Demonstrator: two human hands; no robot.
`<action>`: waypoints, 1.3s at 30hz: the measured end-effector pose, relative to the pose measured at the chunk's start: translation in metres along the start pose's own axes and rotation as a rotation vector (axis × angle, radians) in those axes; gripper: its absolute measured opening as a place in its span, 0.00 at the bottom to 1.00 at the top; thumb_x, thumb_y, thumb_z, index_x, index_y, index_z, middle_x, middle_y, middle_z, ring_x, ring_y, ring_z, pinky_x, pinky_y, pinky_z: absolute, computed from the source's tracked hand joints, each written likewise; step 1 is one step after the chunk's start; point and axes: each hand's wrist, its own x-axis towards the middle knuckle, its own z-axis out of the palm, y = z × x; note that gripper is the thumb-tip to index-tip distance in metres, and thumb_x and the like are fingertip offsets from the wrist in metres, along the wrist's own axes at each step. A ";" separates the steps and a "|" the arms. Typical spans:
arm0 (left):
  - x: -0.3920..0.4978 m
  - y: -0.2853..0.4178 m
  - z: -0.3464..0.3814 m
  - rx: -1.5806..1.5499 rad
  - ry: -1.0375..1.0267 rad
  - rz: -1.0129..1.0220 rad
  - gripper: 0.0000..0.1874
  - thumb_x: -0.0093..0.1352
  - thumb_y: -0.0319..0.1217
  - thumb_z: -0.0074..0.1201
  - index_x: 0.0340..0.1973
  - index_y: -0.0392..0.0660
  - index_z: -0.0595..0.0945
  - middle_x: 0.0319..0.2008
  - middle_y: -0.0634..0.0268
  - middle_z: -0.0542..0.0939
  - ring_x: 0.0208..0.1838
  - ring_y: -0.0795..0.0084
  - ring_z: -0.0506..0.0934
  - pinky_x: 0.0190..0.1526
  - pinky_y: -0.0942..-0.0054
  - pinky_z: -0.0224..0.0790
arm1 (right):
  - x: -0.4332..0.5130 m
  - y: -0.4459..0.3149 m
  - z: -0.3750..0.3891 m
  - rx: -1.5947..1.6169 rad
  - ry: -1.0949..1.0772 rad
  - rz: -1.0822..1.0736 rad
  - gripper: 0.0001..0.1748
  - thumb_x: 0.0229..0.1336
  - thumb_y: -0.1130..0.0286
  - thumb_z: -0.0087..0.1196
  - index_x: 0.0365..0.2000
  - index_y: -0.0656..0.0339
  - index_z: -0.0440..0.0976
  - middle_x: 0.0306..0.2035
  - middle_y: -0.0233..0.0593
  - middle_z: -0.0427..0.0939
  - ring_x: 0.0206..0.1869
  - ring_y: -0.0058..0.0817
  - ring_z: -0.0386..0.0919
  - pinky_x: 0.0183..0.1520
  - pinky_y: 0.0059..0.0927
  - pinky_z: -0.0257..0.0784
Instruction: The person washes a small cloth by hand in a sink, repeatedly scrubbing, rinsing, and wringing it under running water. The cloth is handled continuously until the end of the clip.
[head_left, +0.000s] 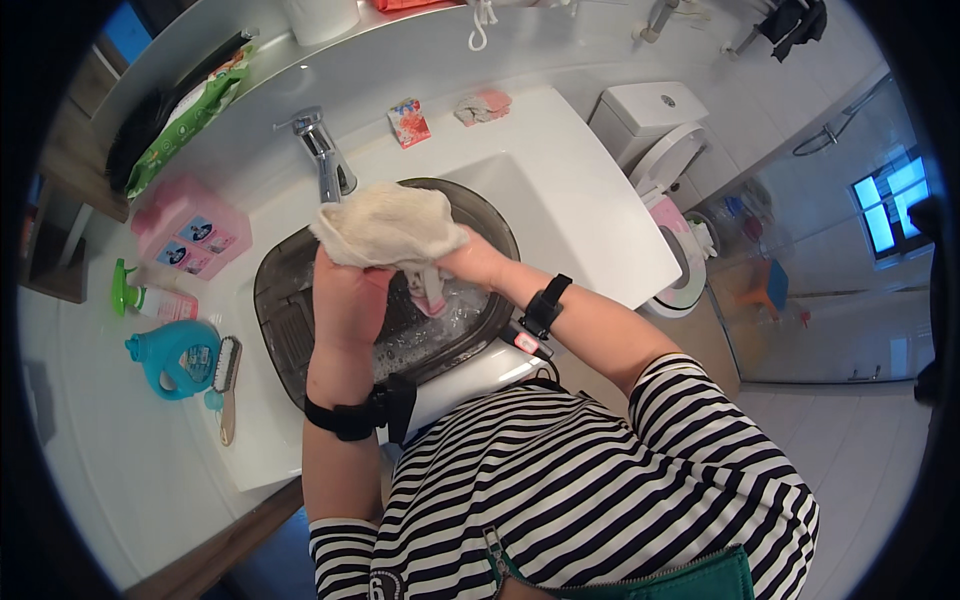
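Observation:
A wet cream cloth (390, 221), perhaps a small garment, is held up between my two hands above a dark translucent plastic washbasin (274, 330). My left hand (349, 292) grips its lower left side, the fingers mostly hidden by the fabric. On the right, my right hand (472, 259) holds its lower right edge. A narrow strip with a pinkish end (429, 300) hangs from the cloth between my hands. Below it lies sudsy water (450, 330). The basin rests in the white sink, and its ribbed washboard part shows at the left.
A chrome faucet (324, 154) stands right behind the basin. Along the left are a pink jug (199, 232), a green-topped spray bottle (154, 298), a blue detergent bottle (180, 360) and a scrub brush (227, 386). At the back lie a red-and-white packet (410, 124) and a crumpled cloth (482, 107).

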 end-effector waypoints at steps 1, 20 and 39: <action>-0.001 -0.002 -0.001 0.025 0.072 -0.011 0.20 0.73 0.30 0.46 0.59 0.37 0.71 0.56 0.56 0.77 0.58 0.59 0.77 0.59 0.58 0.72 | 0.013 0.020 -0.002 0.200 0.050 -0.040 0.24 0.56 0.75 0.59 0.54 0.57 0.72 0.47 0.36 0.79 0.50 0.26 0.76 0.54 0.30 0.71; -0.051 -0.108 -0.051 0.010 0.708 -0.574 0.45 0.66 0.33 0.56 0.73 0.59 0.48 0.73 0.56 0.48 0.74 0.38 0.45 0.56 0.24 0.58 | 0.026 0.080 -0.018 -1.609 -0.562 -0.155 0.43 0.54 0.61 0.60 0.69 0.39 0.55 0.65 0.43 0.64 0.66 0.48 0.61 0.54 0.69 0.62; -0.020 -0.071 -0.031 -0.612 0.070 -0.202 0.33 0.73 0.60 0.37 0.59 0.48 0.73 0.57 0.62 0.75 0.60 0.61 0.74 0.61 0.59 0.67 | -0.046 -0.045 0.023 -0.697 -0.058 -0.813 0.36 0.50 0.59 0.61 0.61 0.48 0.65 0.69 0.58 0.51 0.69 0.63 0.50 0.69 0.55 0.54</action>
